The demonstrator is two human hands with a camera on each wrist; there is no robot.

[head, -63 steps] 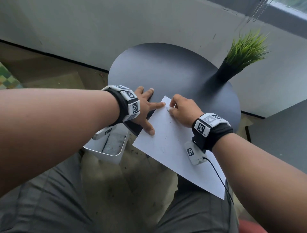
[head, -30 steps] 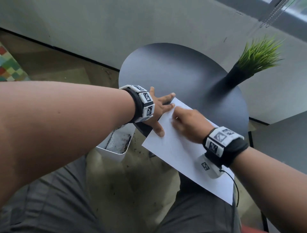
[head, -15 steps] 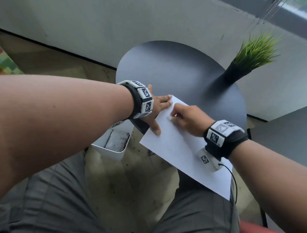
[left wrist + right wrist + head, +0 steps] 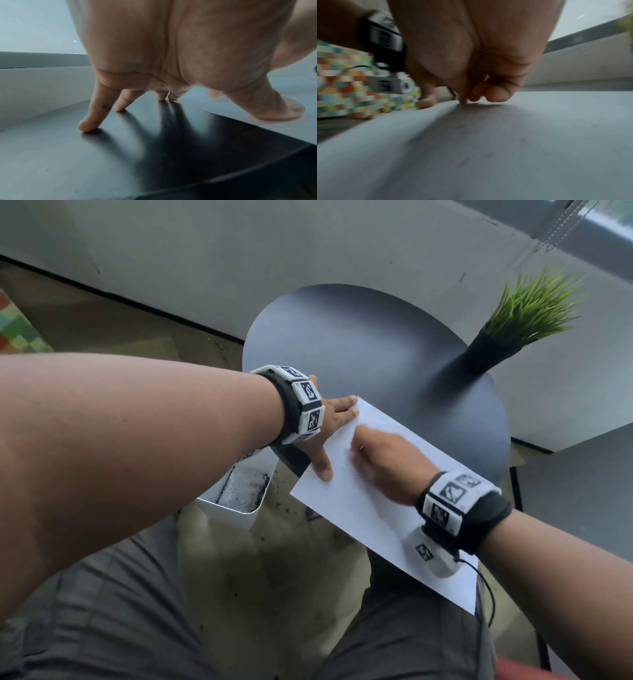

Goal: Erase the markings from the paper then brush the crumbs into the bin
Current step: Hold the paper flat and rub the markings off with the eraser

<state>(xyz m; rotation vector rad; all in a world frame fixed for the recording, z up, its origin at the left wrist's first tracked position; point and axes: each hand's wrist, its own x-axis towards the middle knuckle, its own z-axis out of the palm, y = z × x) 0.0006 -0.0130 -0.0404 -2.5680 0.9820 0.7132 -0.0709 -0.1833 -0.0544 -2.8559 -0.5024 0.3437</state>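
A white sheet of paper [image 4: 359, 508] lies slanted on the round black table [image 4: 376, 344], its near end hanging over the edge above my lap. My left hand [image 4: 332, 429] lies flat with fingers spread. Its thumb presses the sheet's left edge, and the other fingertips [image 4: 87, 127] rest on the table beside the paper [image 4: 257, 112]. My right hand [image 4: 380, 460] is blurred, its fingers curled tight round a small eraser. The hand [image 4: 471, 98] hides most of the eraser and presses its tip onto the paper [image 4: 505, 148]. The white bin [image 4: 239, 513] stands on the floor below the table's left edge.
A potted green grass plant [image 4: 513, 326] stands at the table's far right. Dark crumbs speckle the bin's inside and the floor [image 4: 284, 508] beside it. My grey-trousered legs are below. A grey wall runs behind the table.
My right hand has rubbed back and forth over the sheet's upper left part and is now motion-blurred. The left hand has kept pressing the paper's corner in place.
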